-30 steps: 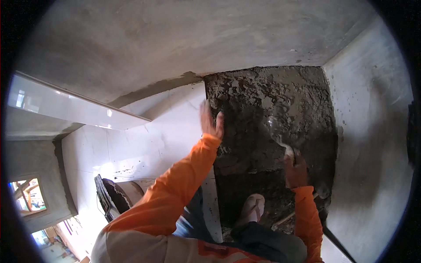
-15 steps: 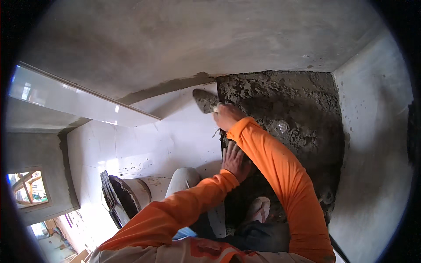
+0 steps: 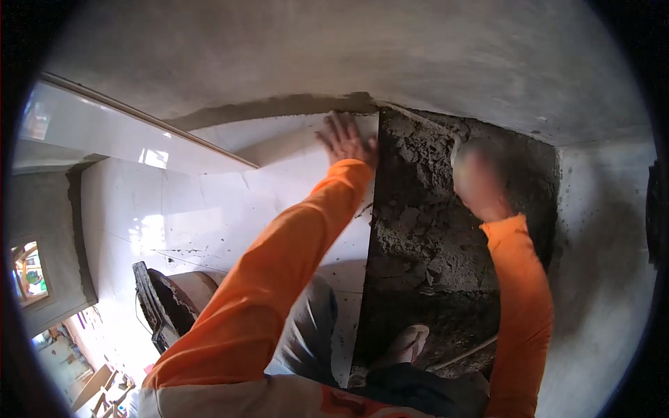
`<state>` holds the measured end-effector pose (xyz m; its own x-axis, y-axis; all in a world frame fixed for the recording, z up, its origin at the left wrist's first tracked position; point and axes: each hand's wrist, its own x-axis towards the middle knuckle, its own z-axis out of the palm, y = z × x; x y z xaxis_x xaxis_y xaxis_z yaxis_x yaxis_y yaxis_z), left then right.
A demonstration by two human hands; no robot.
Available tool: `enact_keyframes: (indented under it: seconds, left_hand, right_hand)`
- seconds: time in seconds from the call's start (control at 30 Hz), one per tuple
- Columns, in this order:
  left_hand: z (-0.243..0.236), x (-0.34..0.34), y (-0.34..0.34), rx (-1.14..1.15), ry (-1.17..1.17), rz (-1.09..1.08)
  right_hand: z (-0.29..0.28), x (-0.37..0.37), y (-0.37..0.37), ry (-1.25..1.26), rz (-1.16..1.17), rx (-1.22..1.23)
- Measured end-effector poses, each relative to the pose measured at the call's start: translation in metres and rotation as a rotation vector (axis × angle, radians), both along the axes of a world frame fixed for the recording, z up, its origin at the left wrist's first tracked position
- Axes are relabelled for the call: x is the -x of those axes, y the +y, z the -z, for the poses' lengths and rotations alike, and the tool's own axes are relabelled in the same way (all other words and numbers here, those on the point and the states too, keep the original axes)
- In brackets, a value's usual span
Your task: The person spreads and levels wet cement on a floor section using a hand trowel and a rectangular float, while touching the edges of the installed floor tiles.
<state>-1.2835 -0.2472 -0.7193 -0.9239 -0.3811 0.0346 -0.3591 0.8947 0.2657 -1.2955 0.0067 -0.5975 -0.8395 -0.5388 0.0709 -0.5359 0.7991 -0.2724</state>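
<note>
My left hand [image 3: 346, 143] lies flat, fingers spread, on the white tile [image 3: 279, 177] at its far right corner, next to the wall. Over the rough grey mortar bed [image 3: 418, 230] to the right is my right hand [image 3: 484, 198], closed around a trowel [image 3: 475, 157]. The trowel and the fingers are badly blurred, so the blade's outline is unclear. A straight tile edge divides the white surface from the wet mortar. My foot in a sandal [image 3: 408, 345] rests on the dark lower part of the bed.
A bucket [image 3: 185, 303] with a dirty rim stands on the tiles at left. One glossy tile panel [image 3: 104, 129] juts in from the left. Grey plastered walls [image 3: 418, 49] border the far and right sides. A thin stick [image 3: 463, 354] lies near my foot.
My left hand has moved from the near mortar edge to the far tile corner. My right hand has swung right with the trowel, from above the tile to over the mortar.
</note>
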Motion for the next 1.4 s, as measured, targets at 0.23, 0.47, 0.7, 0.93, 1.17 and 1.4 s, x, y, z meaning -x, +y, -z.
enact_keyframes:
  seconds: [0.23, 0.47, 0.7, 0.93, 1.17, 1.4]
  left_hand:
    - [-0.006, -0.012, 0.016, -0.06, 0.116, 0.266]
    - [-0.01, -0.024, 0.003, -0.279, 0.29, 0.463]
    - [0.015, -0.034, -0.03, -0.427, 0.639, 0.128]
    - [0.018, -0.008, -0.042, -0.16, 0.389, -0.433]
    - [0.004, 0.008, -0.036, -0.128, 0.064, -0.484]
    - [0.02, 0.014, 0.027, 0.018, 0.125, -0.143]
  right_hand:
    - [-0.003, 0.057, -0.064, 0.015, -0.084, -0.207]
    - [0.016, 0.05, -0.071, 0.069, -0.053, -0.231]
    - [0.034, 0.047, -0.071, 0.047, 0.008, -0.316]
    - [0.033, 0.05, -0.079, 0.08, -0.068, -0.279]
    - [0.027, 0.052, -0.077, -0.098, 0.015, -0.304]
    - [-0.065, 0.02, 0.027, -0.292, 0.148, -0.406]
